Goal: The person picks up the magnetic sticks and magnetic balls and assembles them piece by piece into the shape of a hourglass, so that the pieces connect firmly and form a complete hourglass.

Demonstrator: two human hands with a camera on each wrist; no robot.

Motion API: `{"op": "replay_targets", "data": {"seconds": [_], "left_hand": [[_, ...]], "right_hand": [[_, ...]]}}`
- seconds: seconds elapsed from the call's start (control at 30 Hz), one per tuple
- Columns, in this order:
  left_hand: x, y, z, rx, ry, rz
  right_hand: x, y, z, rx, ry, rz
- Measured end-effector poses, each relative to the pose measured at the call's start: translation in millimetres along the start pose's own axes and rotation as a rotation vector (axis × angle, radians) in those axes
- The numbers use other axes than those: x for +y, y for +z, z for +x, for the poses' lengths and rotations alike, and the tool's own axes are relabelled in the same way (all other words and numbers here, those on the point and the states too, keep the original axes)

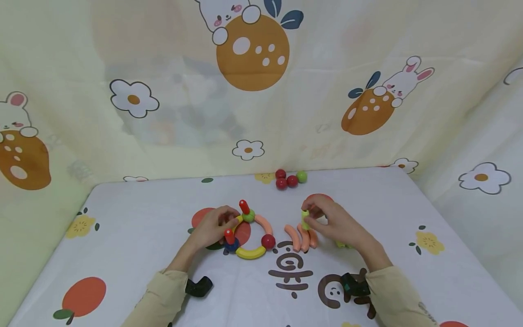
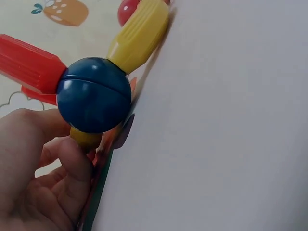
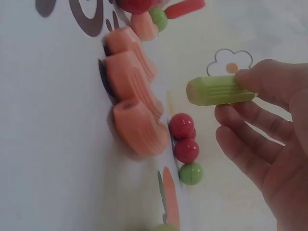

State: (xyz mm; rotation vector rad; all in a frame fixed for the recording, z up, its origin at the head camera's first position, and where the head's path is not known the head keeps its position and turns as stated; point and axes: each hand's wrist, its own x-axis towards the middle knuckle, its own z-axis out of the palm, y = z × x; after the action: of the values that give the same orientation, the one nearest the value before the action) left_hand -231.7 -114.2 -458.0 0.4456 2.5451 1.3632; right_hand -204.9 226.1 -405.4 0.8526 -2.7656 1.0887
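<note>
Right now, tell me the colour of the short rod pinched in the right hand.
The short rod is light green, seen best in the right wrist view.

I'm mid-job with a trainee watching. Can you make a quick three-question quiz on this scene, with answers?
1. Which hand holds the short, straight light-green ridged rod?
2. True or false: a straight red ridged rod is joined to the glossy dark-blue ball.
3. How many loose salmon-pink curved rods lie beside the ring of coloured balls and curved rods?

Key:
1. The right hand.
2. True.
3. Three.
</note>
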Motion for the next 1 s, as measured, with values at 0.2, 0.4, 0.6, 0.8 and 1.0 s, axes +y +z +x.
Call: {"op": "replay_targets", "data": {"seconds": [0.2, 0.4, 0.6, 0.8, 1.0], "left_hand": [[-4.5, 0.4, 0.2, 0.002, -0.007, -0.004], [-5.2, 0.2, 0.0, 0.004, -0.006, -0.011], [-6.3, 0.3, 0.5, 0.008, 0.005, -0.021], [-6.2, 0.6, 0.3, 0.012, 0.015, -0.016], [-5.5, 0.2, -0.5, 0.014, 0.024, -0.013]], "right_hand": [[-5.1, 7.8, 0.1, 0.006, -0.019, 0.01], [-12.8, 11.7, 1.7, 0.026, -0.055, 0.027], [-17.8, 15.3, 5.0, 0.031, -0.091, 0.043], [-23.0, 20.6, 6.5, 0.03, -0.087, 0.063], [-29.7, 25.8, 8.4, 0.009, -0.076, 0.079]]}}
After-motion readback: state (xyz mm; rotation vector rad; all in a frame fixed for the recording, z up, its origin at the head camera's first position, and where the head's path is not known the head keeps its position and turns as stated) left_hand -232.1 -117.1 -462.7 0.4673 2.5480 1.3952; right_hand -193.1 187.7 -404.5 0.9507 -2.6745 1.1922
